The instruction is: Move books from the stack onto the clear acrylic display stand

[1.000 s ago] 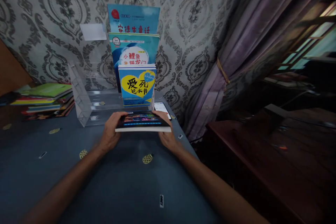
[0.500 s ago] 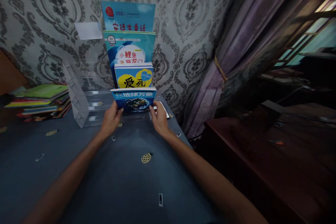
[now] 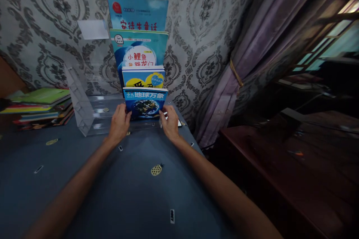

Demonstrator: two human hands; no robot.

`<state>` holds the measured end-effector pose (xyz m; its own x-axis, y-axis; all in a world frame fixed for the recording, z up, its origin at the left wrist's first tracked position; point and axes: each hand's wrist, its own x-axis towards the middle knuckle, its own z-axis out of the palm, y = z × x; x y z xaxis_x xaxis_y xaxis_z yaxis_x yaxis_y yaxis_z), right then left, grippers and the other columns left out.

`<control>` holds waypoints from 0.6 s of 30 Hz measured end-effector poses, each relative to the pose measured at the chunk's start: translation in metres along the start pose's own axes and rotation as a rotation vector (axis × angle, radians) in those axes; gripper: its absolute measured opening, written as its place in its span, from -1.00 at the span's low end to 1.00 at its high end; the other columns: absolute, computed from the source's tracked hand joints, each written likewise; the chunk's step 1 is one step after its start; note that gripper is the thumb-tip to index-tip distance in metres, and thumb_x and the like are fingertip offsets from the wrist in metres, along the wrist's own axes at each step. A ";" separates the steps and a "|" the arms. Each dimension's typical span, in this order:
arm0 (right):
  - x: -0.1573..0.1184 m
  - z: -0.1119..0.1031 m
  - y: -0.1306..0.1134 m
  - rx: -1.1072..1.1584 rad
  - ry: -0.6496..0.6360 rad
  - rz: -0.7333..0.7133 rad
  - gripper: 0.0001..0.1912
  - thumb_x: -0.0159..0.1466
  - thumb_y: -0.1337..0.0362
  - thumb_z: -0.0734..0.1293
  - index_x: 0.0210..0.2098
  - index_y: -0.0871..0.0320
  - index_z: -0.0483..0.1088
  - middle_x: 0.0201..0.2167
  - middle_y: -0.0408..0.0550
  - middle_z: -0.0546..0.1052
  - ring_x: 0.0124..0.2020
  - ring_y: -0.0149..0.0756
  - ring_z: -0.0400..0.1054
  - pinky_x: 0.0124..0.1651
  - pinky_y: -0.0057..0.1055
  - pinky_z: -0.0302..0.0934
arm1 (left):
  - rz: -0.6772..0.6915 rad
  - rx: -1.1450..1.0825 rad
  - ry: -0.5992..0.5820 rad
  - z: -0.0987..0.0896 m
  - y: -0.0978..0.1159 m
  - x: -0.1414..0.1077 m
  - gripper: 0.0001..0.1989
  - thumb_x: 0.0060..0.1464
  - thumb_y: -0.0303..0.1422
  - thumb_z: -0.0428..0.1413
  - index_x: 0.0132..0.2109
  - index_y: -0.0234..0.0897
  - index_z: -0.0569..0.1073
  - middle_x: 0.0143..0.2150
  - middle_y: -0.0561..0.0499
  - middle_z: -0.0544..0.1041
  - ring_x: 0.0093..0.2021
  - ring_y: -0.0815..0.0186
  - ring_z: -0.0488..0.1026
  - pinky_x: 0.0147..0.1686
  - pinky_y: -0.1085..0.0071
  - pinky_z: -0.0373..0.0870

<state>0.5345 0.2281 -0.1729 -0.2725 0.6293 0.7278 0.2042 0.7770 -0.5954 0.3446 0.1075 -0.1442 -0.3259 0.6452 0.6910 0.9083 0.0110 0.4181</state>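
Note:
A blue book (image 3: 146, 106) with a globe on its cover stands upright at the front tier of a clear tiered book rack (image 3: 81, 108). My left hand (image 3: 120, 122) grips its lower left edge, thumb on the cover. At the lower right edge, my right hand (image 3: 169, 121) holds it the same way. Behind it, in rising steps, stand a blue and yellow book (image 3: 143, 76), a teal book (image 3: 140, 48) with a white circle, and a light blue book (image 3: 138, 11) with red lettering. The fingers behind the blue book are hidden.
A stack of books (image 3: 42, 106) lies left of the rack, and a blank white card (image 3: 93, 30) shows above its left part. A phone (image 3: 179, 122) lies partly behind my right hand. Right of the blue tablecloth (image 3: 134, 194) are a purple curtain (image 3: 221, 97) and a dark red table (image 3: 269, 160).
The globe book has become more upright and its top sits slightly higher and further right, covering more of the yellow book. Both hands stay on its edges. The view has shifted slightly.

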 end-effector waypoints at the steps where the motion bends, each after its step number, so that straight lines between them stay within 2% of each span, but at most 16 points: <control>1: 0.000 0.000 0.001 -0.005 -0.001 0.010 -0.81 0.39 0.25 0.22 -0.11 0.14 0.43 -0.23 0.03 0.46 -0.20 -0.14 0.37 -0.14 -0.25 0.30 | 0.002 0.023 -0.020 0.000 0.001 -0.001 -0.95 0.26 -0.37 -0.01 -0.22 -0.18 0.25 -0.22 -0.06 0.45 -0.20 0.18 0.46 -0.18 0.29 0.39; 8: 0.001 0.003 0.007 0.026 0.032 0.034 -0.62 0.32 0.31 0.26 0.12 0.15 0.39 -0.20 0.01 0.49 -0.20 -0.15 0.38 -0.09 -0.22 0.34 | -0.142 0.221 -0.229 0.001 0.005 -0.003 -0.85 0.34 -0.27 -0.03 -0.05 -0.24 0.25 -0.28 -0.10 0.55 -0.29 0.12 0.55 -0.31 0.34 0.34; 13: 0.002 0.002 0.006 0.023 0.041 0.022 -0.66 0.31 0.31 0.26 0.07 0.18 0.43 -0.23 0.00 0.47 -0.24 -0.17 0.37 -0.12 -0.23 0.34 | -0.147 0.270 -0.260 -0.001 0.009 -0.002 -0.87 0.35 -0.29 -0.06 -0.04 -0.24 0.22 -0.24 -0.16 0.58 -0.29 0.11 0.57 -0.34 0.36 0.31; 18: 0.002 0.000 0.004 0.015 0.051 0.023 -0.70 0.35 0.28 0.25 0.03 0.17 0.48 -0.23 0.00 0.46 -0.28 -0.21 0.36 -0.15 -0.26 0.33 | -0.174 0.199 -0.272 0.000 0.009 -0.002 -0.88 0.35 -0.29 -0.06 -0.06 -0.24 0.23 -0.21 -0.18 0.57 -0.25 0.09 0.57 -0.29 0.32 0.33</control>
<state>0.5349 0.2327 -0.1741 -0.2195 0.6475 0.7298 0.1959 0.7620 -0.6172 0.3535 0.1061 -0.1416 -0.4227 0.7998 0.4263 0.8873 0.2694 0.3743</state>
